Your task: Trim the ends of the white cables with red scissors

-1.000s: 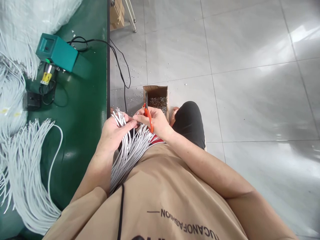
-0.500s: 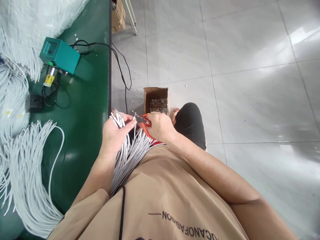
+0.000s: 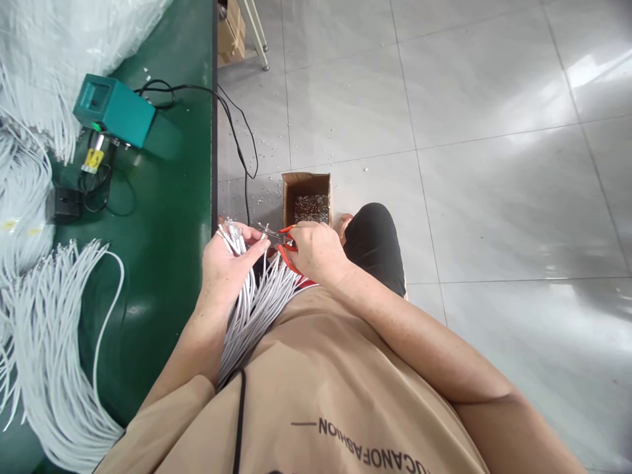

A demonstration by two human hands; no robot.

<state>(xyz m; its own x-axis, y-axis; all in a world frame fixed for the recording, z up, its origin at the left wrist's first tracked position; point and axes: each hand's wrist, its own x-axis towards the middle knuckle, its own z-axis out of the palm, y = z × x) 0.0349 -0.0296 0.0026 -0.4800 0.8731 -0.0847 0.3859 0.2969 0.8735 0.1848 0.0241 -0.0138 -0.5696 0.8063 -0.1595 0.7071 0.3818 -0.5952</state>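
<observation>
A bundle of white cables (image 3: 266, 306) lies across my lap. My left hand (image 3: 230, 260) is closed on several cable ends, with one end pinched between thumb and forefinger. In my right hand (image 3: 318, 247) are red-handled cutting pliers (image 3: 288, 258), held with the jaws pointing left. The jaw tips reach the pinched cable end just beyond my left thumb. Whether the jaws touch the cable is too small to make out.
Below my hands an open cardboard box (image 3: 306, 179) holds small clippings. More bits lie on the tiled floor (image 3: 355, 131). To the left, a green table (image 3: 162, 263) carries a teal device (image 3: 116, 108), black cords and more white cables (image 3: 54, 342).
The pliers' jaws have shifted slightly left and up at the cable end, and the handles look a little further apart. My left hand stays nearly still.
</observation>
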